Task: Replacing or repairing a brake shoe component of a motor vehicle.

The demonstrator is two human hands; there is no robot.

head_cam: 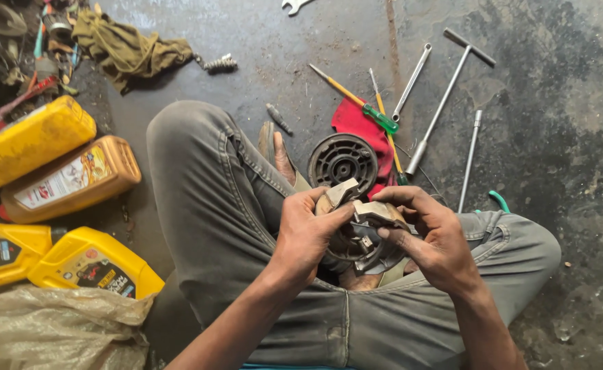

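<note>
Clutch [359, 233]: one, a round metal assembly with grey shoes, held over your lap between both knees. Your left hand [308, 236] grips its left edge, thumb pressed on the top shoe. Your right hand [431, 240] clasps its right side, fingers curled over the rim.

Just above the clutch: one black ribbed drum [342, 161] on the floor, partly on one red rag [359, 123]. Your bare foot [281, 154] lies just left of the drum.

Above and right of the clutch, tools on the concrete: two screwdrivers, one green-handled [363, 106], one thin and yellow [387, 133]; one T-handle wrench [445, 99]; two slim bars [411, 82] [471, 161]. One spanner [293, 5] at the top edge.

Far left of the clutch: four oil jugs [30, 140], yellow and orange, lying on their sides. One sack [54, 329] below them. One olive cloth [130, 48] up top, one spring [219, 65] beside it.
</note>
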